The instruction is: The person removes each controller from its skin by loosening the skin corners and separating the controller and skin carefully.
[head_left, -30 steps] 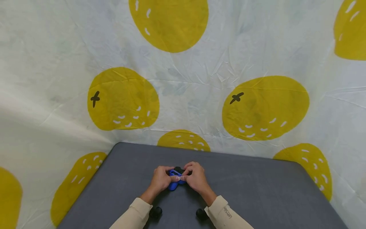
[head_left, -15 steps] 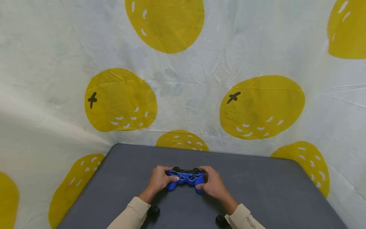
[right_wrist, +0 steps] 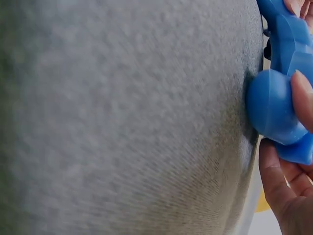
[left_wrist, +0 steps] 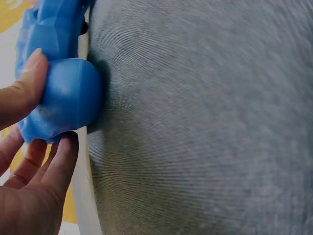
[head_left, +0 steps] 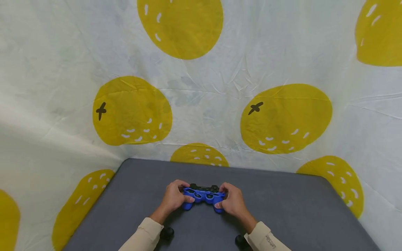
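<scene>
Dark grey woven surface (head_left: 289, 205), near edge cut off, lies before a white cloth (head_left: 207, 115) printed with yellow fruit (head_left: 285, 120). Roughly midway between the surface's left and right edges, low over it or touching, is a black game controller (head_left: 204, 196) in a blue rubbery cover (right_wrist: 276, 103). Pale lettering (head_left: 204, 188) on its black face is too small to read. The left hand (head_left: 173, 197) grips one end, the right hand (head_left: 233, 200) the other, partly hiding both. Beige sleeves (head_left: 267, 238) follow, the right bearing illegible dark print (head_left: 270, 241); black rounded pieces (head_left: 166, 234) beside them are partly hidden.
</scene>
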`<state>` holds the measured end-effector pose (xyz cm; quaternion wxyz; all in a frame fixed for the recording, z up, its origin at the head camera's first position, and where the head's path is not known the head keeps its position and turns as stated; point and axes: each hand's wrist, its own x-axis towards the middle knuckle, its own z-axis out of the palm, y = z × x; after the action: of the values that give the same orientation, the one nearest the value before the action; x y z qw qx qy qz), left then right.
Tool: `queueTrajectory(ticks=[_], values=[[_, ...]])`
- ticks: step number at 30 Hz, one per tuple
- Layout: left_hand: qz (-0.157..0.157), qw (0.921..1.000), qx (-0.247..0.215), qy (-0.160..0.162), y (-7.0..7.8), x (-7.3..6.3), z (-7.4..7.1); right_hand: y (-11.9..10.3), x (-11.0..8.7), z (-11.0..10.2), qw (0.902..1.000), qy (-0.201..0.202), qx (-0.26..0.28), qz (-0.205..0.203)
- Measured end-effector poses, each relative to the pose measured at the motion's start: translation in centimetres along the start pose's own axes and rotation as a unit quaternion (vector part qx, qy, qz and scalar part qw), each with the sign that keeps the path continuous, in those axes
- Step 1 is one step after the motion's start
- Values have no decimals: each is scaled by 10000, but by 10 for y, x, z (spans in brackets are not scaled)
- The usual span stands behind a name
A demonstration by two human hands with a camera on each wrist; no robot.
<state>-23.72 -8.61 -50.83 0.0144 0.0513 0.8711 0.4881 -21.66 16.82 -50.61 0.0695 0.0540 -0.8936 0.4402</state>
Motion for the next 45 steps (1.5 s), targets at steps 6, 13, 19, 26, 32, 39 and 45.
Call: queueTrajectory(ticks=[6, 13, 19, 26, 32, 39, 45], values=[[151, 9998, 86, 131, -1, -1, 0, 2, 0, 0, 9998, -77, -188, -82], [512, 9970, 533, 225, -1, -4, 0, 2, -3, -1, 9984, -400, -284, -268], [1084, 9865, 1149, -427, 3, -7, -1, 7, -8, -6, 9988, -347, -86, -341], [1239, 9772, 1473, -894, 5, -16, -3, 3, -8, -8, 9931, -886, -484, -589], [1467, 9792, 1326, -446, -3, -11, -3, 1, -10, 2, 9887, -1001, -841, -732], [1192, 9895, 762, -289, -8, -5, -7, -4, -12, 1, 9908, -613, -744, -945], [871, 9943, 477, -391, -6, -3, -8, -2, -12, -1, 9910, -509, -654, -1054]])
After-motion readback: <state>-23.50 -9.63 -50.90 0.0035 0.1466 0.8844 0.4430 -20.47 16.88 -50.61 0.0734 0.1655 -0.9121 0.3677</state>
